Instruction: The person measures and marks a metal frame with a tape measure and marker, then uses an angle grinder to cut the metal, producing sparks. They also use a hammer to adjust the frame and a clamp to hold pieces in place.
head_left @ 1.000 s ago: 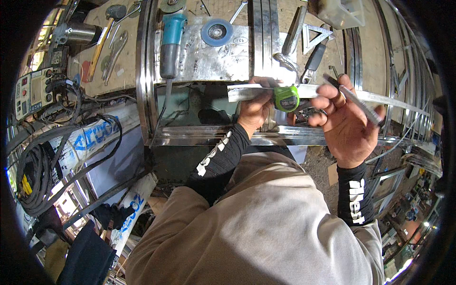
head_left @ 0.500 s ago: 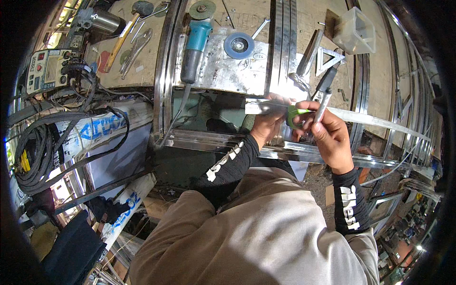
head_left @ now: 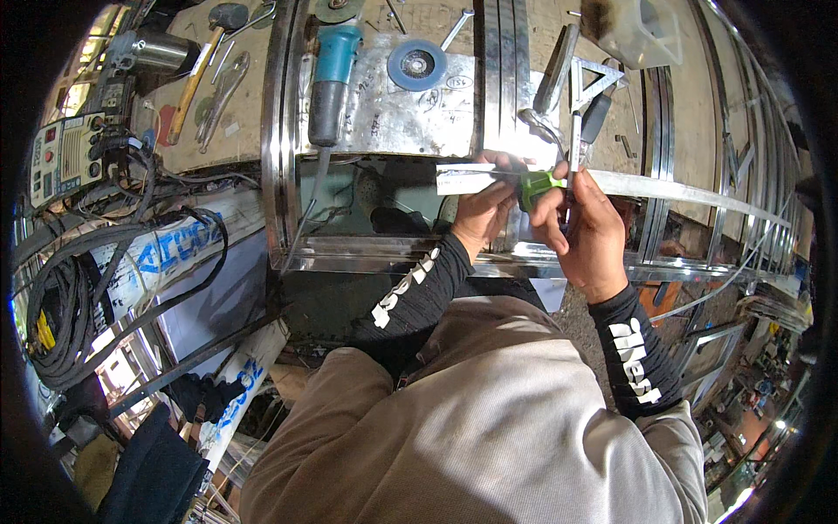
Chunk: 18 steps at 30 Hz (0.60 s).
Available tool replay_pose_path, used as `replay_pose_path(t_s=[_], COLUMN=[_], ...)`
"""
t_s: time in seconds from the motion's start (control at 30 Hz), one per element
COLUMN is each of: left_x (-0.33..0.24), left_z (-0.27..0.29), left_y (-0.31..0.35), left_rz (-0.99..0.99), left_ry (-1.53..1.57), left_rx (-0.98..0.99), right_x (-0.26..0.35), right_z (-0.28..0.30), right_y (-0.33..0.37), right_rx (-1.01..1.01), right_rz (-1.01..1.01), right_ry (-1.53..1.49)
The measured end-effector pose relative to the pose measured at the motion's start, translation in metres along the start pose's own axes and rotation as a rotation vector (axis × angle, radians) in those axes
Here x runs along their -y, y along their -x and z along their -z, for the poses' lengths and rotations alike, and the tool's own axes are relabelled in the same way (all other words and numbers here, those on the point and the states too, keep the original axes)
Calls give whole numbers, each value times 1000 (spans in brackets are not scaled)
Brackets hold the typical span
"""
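Note:
A long, light metal bar (head_left: 690,194) runs crosswise over the steel frame (head_left: 384,260). My left hand (head_left: 483,217) grips the bar near its left end, with the fingers wrapped round it. Against the bar, between my two hands, is a bright green object (head_left: 539,185); fingers cover part of it and its kind is unclear. My right hand (head_left: 595,234) is closed on a slim silver pen (head_left: 575,138), which stands nearly upright between thumb and fingers, beside the green object.
An angle grinder (head_left: 334,79), a grinding disc (head_left: 417,65), a hammer (head_left: 194,83) and locking pliers (head_left: 224,94) lie at the back left. A triangular square (head_left: 601,80) and a translucent container (head_left: 642,35) are at the back right. A coiled cable (head_left: 65,323) hangs at left.
The pen has swung from a slant to nearly upright, and my right hand has come closer to the bar and the green object. The whole view has shifted slightly.

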<state>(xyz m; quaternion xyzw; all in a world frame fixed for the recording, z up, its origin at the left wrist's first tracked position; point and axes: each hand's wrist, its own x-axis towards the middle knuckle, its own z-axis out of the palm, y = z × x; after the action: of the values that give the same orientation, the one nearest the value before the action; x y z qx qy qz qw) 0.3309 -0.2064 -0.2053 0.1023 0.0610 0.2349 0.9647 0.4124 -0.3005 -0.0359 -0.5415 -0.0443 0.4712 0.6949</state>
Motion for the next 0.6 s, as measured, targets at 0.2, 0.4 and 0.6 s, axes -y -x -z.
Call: replay_pose_path(t_s=[0.2,0.4,0.6], left_x=[-3,-3,1], left_z=[-10,-13,0], left_y=[2,1,-3], left_rz=[27,-38,-126], left_ry=[-65,-292,-210], left_rx=[-128,-67,166], right_x=[-4,-17,-39], right_z=[-8,-8,-17], right_y=[-3,-13,-21], right_rx=[-65,-24,66], right_rz=[48,281,619], right_ry=[-107,512,896])
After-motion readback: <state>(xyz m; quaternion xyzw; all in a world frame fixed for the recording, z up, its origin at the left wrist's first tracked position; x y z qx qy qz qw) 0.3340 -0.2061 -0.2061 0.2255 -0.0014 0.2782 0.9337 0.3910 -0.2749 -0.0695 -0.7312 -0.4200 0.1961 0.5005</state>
